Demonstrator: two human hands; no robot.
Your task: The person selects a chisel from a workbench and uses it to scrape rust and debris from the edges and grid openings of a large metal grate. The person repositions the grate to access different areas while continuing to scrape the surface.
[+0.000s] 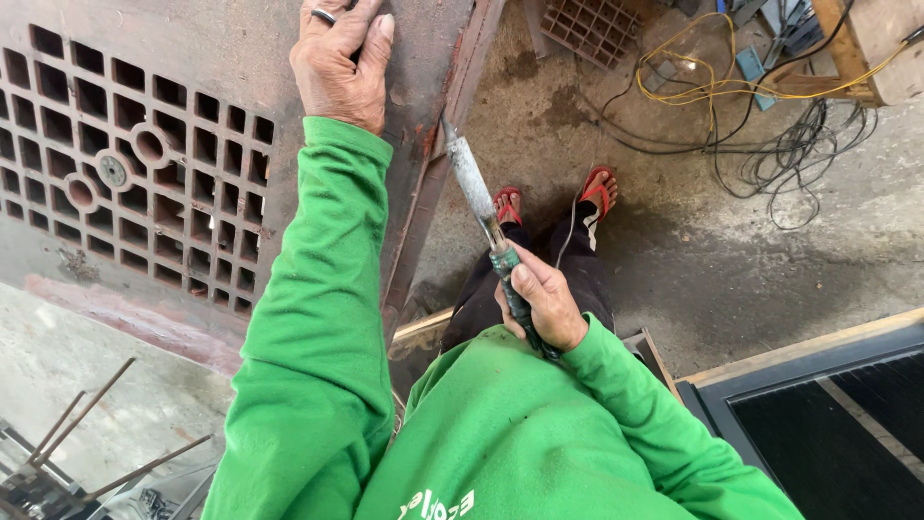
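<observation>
Right hand [541, 306] has its fingers clamped on a green-handled chisel [486, 231], tip toward eleven o'clock; left hand [339, 60] lies spread on the rusty grille panel [144, 164], above a concrete floor [770, 241].

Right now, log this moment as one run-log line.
left hand: flat on metal panel | right hand: gripping scraper | tip: at panel's rusty edge

you work in soft, even daylight with no glare, and the concrete floor [770, 241] at the upper right is the brightest part. a broad dim shadow lies on that floor around your sandalled feet [553, 202], with soft edges. the picture is sharp through the middle, your green sleeve [318, 318] is well lit, and the wide lens bends straight lines near the edges.
</observation>
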